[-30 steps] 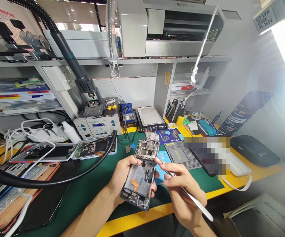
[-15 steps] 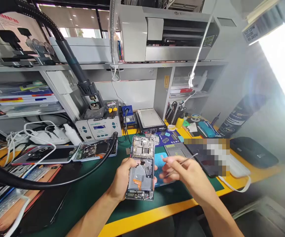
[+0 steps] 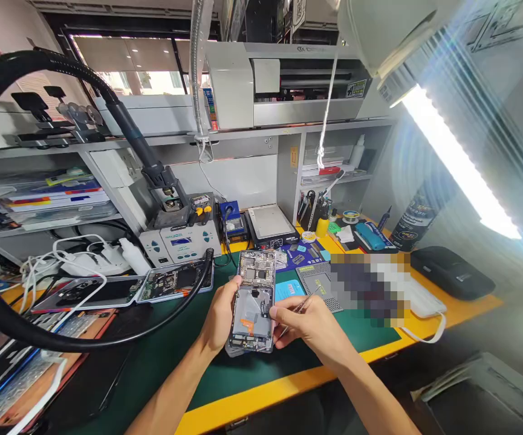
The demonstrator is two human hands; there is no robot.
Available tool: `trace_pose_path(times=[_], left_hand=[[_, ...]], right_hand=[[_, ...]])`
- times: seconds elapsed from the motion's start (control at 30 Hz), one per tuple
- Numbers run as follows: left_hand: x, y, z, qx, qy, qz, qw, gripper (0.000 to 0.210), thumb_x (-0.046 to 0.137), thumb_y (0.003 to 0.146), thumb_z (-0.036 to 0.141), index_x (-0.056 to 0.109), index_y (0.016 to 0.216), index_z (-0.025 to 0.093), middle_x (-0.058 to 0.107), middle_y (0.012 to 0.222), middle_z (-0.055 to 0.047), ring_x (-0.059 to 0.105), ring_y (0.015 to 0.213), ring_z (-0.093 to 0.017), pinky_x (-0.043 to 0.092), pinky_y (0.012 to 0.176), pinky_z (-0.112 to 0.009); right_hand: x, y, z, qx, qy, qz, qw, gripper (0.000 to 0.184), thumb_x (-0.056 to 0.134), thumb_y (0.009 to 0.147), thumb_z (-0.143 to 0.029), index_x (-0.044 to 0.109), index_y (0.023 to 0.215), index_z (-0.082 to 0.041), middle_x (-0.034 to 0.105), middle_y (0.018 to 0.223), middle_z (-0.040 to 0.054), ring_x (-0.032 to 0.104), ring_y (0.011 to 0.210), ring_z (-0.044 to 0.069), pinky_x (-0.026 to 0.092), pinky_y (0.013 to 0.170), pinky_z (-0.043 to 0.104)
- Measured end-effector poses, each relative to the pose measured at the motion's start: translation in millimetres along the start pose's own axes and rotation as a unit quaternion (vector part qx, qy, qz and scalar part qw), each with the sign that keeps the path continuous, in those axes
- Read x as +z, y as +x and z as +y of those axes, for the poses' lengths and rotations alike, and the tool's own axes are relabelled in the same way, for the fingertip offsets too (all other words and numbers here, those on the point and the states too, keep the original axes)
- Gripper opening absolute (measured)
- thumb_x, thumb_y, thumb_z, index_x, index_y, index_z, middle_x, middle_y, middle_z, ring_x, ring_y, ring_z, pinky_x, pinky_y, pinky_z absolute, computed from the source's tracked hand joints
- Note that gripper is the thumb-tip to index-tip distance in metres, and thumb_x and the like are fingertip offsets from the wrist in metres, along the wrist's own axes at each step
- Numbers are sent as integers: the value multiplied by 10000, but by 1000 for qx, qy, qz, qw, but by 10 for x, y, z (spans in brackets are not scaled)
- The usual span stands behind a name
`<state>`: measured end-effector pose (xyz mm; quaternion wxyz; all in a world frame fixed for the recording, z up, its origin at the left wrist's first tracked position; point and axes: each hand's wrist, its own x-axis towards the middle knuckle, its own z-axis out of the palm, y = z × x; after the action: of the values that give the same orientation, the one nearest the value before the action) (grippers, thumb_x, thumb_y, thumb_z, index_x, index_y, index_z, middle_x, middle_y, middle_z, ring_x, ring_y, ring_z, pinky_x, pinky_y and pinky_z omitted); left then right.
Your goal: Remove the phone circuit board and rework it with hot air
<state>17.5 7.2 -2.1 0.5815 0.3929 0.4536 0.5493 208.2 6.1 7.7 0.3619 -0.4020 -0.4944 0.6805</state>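
An opened phone (image 3: 253,305) is held tilted over the green mat, its circuit board at the top and a grey battery with an orange strip below. My left hand (image 3: 219,311) grips its left edge; the fingers behind it are hidden. Closed round slim metal tweezers (image 3: 304,304), my right hand (image 3: 304,323) has its fingertips at the phone's right edge, by a small dark part. A clear sheet or tray (image 3: 236,351) shows under the phone's lower end. Right of the phone, a blue card (image 3: 288,289) and a grey perforated plate (image 3: 331,297) lie on the mat.
A black gooseneck hose (image 3: 107,345) loops across the left side. Behind it lies another opened phone (image 3: 175,281), near a rework station (image 3: 181,241). A heating plate (image 3: 270,223) stands at the back. On the right are a black case (image 3: 452,272) and a bright lamp (image 3: 461,163).
My right hand has moved left and down to the phone's right edge with the tweezers. My left thumb has shifted from the phone's face to its left edge. The camera view has shifted too.
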Motion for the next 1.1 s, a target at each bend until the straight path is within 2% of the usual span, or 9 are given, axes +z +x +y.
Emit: trace_pose_path(times=[0.07,0.13,0.23,0.37,0.53,0.8,0.97,1.1], left_hand=[[-25,29,9,51,58,58,995,428,571,966,523,613,1166,147,659,1010,-63,616,781,-143,544,680,-303],[-28,51,31,102,118,105,982,407,593,970,479,598,1215,153,653,1072,-72,620,817,-145,554,701,-306],[27,72,66,148,202,116,961,347,636,956,436,636,1135,139,667,1071,-73,648,895,-168,584,793,-356],[162,88,109,175,298,120,931,303,662,942,411,669,1071,137,682,1131,-89,660,1043,-208,581,923,-429],[251,110,208,157,388,123,900,277,660,946,392,682,1060,141,694,1128,-86,661,1074,-215,565,977,-455],[259,113,332,98,469,115,870,253,670,941,377,671,989,128,688,983,-52,663,884,-163,592,822,-364],[234,113,355,109,469,113,869,242,682,933,369,666,911,129,682,918,-36,655,853,-156,584,823,-361],[175,121,357,145,442,101,879,220,703,917,344,671,906,127,699,1014,-58,668,963,-182,582,889,-396]], right_hand=[[34,0,17,-16,5,27,999,411,842,746,-542,766,715,-139,721,666,36,667,559,157,613,594,295],[71,0,36,-31,6,51,998,420,863,718,-551,781,726,-139,725,661,42,665,568,165,609,603,299],[130,-10,69,-49,11,71,996,434,892,680,-556,792,738,-137,718,639,44,660,582,173,598,611,299],[204,-36,129,-63,14,84,994,437,881,709,-560,789,759,-135,694,610,35,626,568,160,569,603,287],[239,-47,188,-62,15,90,994,461,867,722,-578,772,760,-128,706,636,44,640,594,167,583,630,296],[243,-20,246,-26,24,96,995,530,889,650,-631,761,761,-129,711,604,44,660,551,176,610,589,314],[236,-19,234,-17,20,92,995,510,882,654,-636,769,735,-145,711,608,38,672,577,181,622,608,312],[230,-22,206,-17,19,89,996,500,886,656,-627,786,750,-146,718,618,42,675,584,186,629,625,321]])
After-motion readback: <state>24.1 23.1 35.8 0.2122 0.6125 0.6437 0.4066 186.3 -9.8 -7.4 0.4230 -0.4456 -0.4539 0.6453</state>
